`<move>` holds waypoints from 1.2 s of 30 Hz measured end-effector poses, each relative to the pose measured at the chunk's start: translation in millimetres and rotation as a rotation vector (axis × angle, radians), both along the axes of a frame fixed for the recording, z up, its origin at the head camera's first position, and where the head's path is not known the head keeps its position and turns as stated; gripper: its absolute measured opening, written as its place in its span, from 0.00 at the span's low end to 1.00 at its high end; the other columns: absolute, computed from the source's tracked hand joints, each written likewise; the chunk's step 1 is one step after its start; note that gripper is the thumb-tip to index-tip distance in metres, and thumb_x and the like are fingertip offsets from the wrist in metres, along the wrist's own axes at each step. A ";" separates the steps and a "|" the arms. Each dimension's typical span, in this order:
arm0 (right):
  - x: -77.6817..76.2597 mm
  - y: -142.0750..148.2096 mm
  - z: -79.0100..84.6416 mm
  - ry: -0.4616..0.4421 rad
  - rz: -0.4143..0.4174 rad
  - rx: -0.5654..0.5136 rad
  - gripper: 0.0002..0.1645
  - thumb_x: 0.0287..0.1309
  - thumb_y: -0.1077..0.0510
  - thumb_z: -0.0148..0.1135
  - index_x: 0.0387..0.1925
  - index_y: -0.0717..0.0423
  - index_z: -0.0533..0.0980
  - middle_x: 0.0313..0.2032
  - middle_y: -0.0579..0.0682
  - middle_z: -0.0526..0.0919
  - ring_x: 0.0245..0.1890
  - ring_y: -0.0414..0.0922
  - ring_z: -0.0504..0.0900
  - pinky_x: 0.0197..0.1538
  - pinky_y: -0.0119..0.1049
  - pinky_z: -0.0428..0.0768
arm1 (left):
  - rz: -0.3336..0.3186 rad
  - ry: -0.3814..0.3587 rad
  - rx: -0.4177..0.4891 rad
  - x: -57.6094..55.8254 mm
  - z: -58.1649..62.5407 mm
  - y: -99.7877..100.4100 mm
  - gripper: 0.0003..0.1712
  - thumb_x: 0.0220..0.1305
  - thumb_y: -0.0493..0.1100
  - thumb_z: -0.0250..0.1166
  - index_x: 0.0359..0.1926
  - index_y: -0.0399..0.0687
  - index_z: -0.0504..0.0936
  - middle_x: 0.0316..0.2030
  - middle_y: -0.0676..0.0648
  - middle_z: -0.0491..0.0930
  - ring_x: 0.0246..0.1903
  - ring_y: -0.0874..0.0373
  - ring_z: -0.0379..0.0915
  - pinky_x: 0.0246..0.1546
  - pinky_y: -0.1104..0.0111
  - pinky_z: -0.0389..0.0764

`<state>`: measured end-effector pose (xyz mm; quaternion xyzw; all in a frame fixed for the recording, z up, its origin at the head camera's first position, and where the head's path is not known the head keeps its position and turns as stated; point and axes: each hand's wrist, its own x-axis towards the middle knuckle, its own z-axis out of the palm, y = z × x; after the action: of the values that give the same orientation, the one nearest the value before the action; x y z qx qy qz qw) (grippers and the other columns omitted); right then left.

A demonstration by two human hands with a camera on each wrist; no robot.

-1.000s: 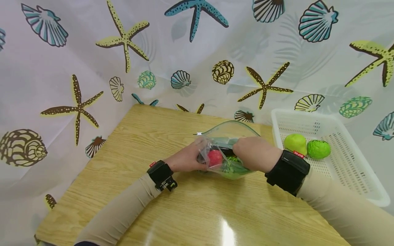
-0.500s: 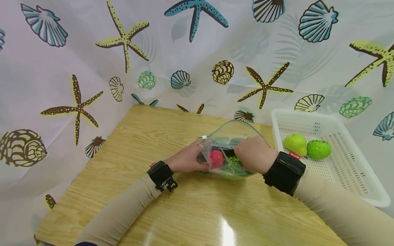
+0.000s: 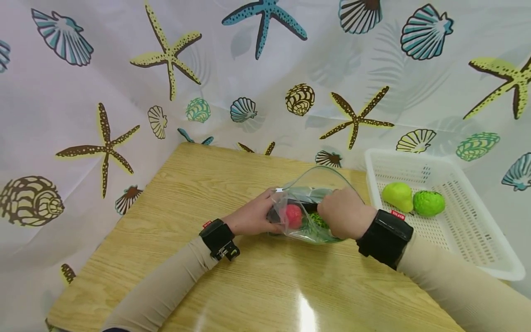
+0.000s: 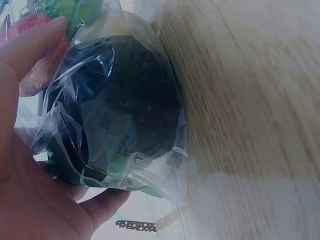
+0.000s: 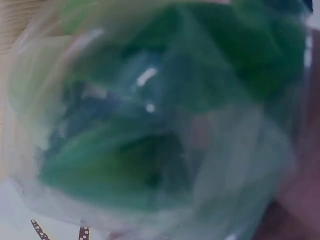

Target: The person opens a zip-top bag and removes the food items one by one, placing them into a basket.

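Note:
A clear zip bag (image 3: 304,234) stuffed with produce lies on the table, its mouth gaping upward. My left hand (image 3: 254,215) grips the bag's left side, thumb and fingers round it. Through the plastic show a pinkish-red round piece (image 3: 293,216), a bumpy green piece (image 3: 318,220) and a dark elongated piece (image 3: 306,205). The left wrist view has a large dark round piece (image 4: 142,95) in the bag by my palm. My right hand (image 3: 343,213) is inside the bag's mouth at the right, against the dark elongated piece; its fingertips are hidden. Blurred green contents (image 5: 115,165) fill the right wrist view.
On the right stands a white perforated basket (image 3: 477,230) holding a yellow-green pear-shaped fruit (image 3: 397,195) and a bumpy green fruit (image 3: 429,203). The wooden table (image 3: 249,281) meets a shell-and-starfish-patterned curtain (image 3: 265,92) at the back and left.
The bag's mouth has opened wider to the right, and its white slider has shifted slightly right and down. My right hand has moved a little; the left keeps its hold.

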<state>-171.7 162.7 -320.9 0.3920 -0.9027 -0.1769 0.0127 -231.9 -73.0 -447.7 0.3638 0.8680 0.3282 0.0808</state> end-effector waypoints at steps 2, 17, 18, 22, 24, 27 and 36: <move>-1.0 1.1 1.6 -0.045 -0.035 0.007 0.17 0.37 0.66 0.65 0.11 0.48 0.66 0.11 0.44 0.66 0.13 0.42 0.65 0.14 0.40 0.71 | -0.003 0.009 0.001 -0.1 -0.2 0.6 0.55 0.47 0.62 0.72 0.72 0.62 0.53 0.62 0.50 0.59 0.55 0.62 0.58 0.56 0.61 0.71; 2.4 12.6 19.9 -0.119 -0.067 -0.194 0.06 0.41 0.67 0.61 0.22 0.53 0.76 0.23 0.49 0.69 0.17 0.43 0.63 0.15 0.34 0.61 | -0.021 0.002 0.007 -0.2 1.1 0.6 0.54 0.49 0.58 0.73 0.72 0.58 0.54 0.60 0.50 0.57 0.51 0.60 0.60 0.51 0.61 0.74; 3.1 13.1 21.6 -0.120 -0.065 -0.215 0.06 0.42 0.67 0.61 0.23 0.53 0.76 0.23 0.49 0.68 0.18 0.43 0.63 0.15 0.33 0.60 | -0.021 0.000 0.007 -0.2 1.1 0.7 0.54 0.49 0.58 0.73 0.72 0.58 0.53 0.61 0.50 0.57 0.51 0.60 0.60 0.51 0.61 0.74; 5.4 14.8 28.2 -0.113 -0.067 -0.289 0.08 0.46 0.66 0.61 0.31 0.55 0.81 0.26 0.49 0.69 0.18 0.42 0.62 0.17 0.33 0.57 | -0.008 0.000 -0.010 0.4 1.6 1.1 0.56 0.48 0.59 0.73 0.73 0.55 0.53 0.60 0.50 0.57 0.51 0.60 0.60 0.52 0.62 0.73; 6.5 16.0 32.7 -0.111 -0.080 -0.314 0.12 0.46 0.65 0.60 0.36 0.56 0.82 0.29 0.50 0.72 0.18 0.42 0.63 0.17 0.32 0.56 | -0.006 0.005 -0.012 0.6 2.0 1.9 0.56 0.48 0.60 0.73 0.73 0.54 0.53 0.62 0.49 0.56 0.52 0.60 0.59 0.53 0.61 0.73; 8.6 18.5 42.4 -0.116 -0.112 -0.352 0.19 0.46 0.65 0.59 0.43 0.57 0.81 0.35 0.51 0.75 0.19 0.41 0.65 0.16 0.32 0.58 | -0.008 0.015 -0.008 0.4 2.2 2.9 0.56 0.47 0.59 0.73 0.73 0.53 0.54 0.63 0.48 0.55 0.54 0.59 0.58 0.54 0.60 0.72; 18.3 31.3 79.5 -0.009 -0.120 -0.511 0.21 0.49 0.59 0.61 0.49 0.52 0.80 0.43 0.48 0.76 0.23 0.38 0.70 0.23 0.36 0.71 | -0.003 0.032 -0.031 -0.2 -0.2 2.9 0.54 0.47 0.58 0.74 0.71 0.54 0.57 0.64 0.47 0.55 0.54 0.59 0.58 0.53 0.61 0.73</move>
<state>-153.4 194.0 -241.4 0.3227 -0.9397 0.0581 0.0971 -232.0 -70.2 -448.0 0.3690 0.8736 0.3086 0.0731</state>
